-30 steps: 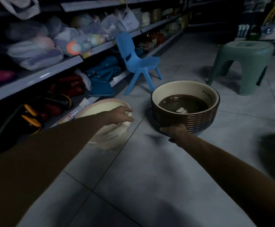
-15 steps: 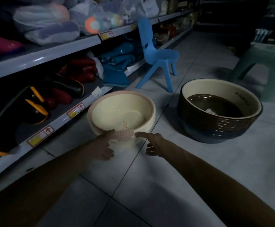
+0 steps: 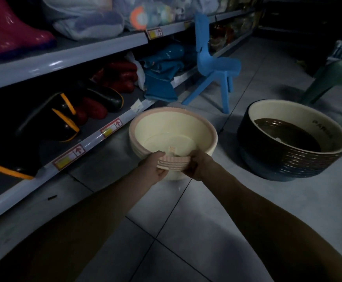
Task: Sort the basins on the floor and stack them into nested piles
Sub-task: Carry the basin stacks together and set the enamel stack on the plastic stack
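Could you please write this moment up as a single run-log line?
left hand: gripping near rim handle | right hand: gripping same handle | cream basin stack: nested, on floor by shelf | brown basin stack: untouched, right

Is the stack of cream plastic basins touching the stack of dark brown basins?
Apart. The head view shows a strip of bare grey floor tile between the stack of cream plastic basins and the stack of dark brown basins.

Dark basin rim — "PAR…", partly legible
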